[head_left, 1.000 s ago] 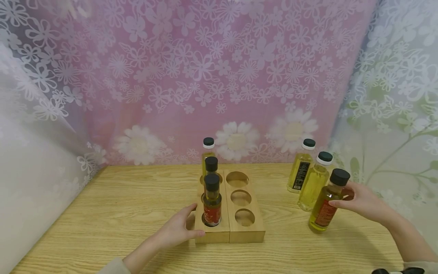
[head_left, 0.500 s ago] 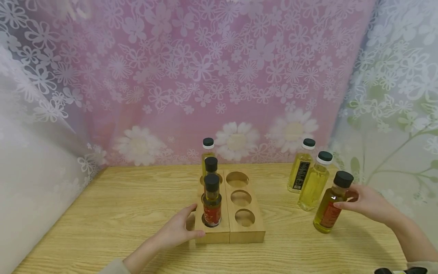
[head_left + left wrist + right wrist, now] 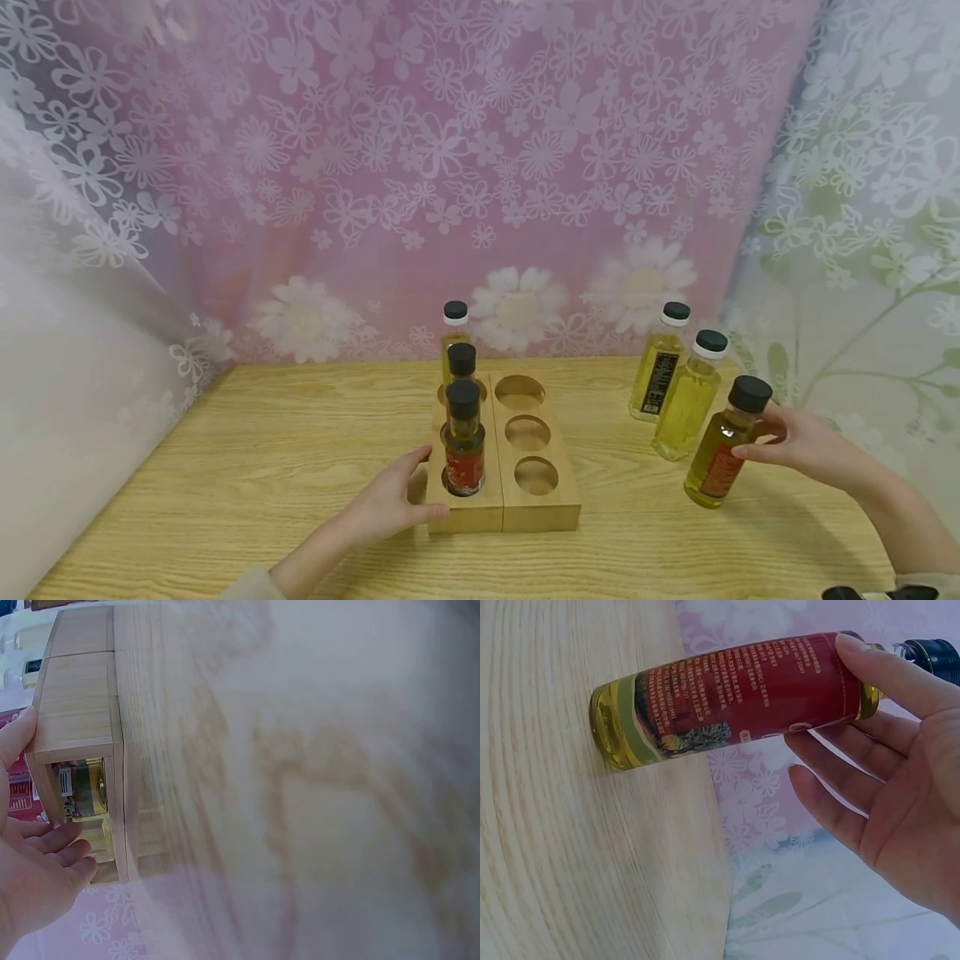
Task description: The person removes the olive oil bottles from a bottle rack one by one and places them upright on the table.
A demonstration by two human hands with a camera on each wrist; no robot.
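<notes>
My right hand point(image 3: 798, 450) holds an oil bottle point(image 3: 723, 458) with a black cap and red label, thumb on one side and fingers on the other. In the right wrist view the bottle point(image 3: 750, 697) shows its printed label, and its base is close to the tabletop. My left hand point(image 3: 393, 500) rests at the near left corner of a wooden bottle rack point(image 3: 542, 518). Its thumb lies along the front and its loosely bent fingers are by the open side point(image 3: 56, 847). Two black-capped bottles point(image 3: 465, 467) and a green-capped one point(image 3: 455, 321) stand in the rack's left row.
Two green-capped bottles of yellow oil point(image 3: 686, 408) point(image 3: 656, 375) stand on the wooden table point(image 3: 300, 433), just left of the held bottle. The rack's right half has three round holes point(image 3: 536, 477). A floral curtain point(image 3: 480, 167) hangs behind the table.
My right hand and the oil bottle have shifted slightly to the right, a little away from the two green-capped bottles. My left hand and the rack stay where they were.
</notes>
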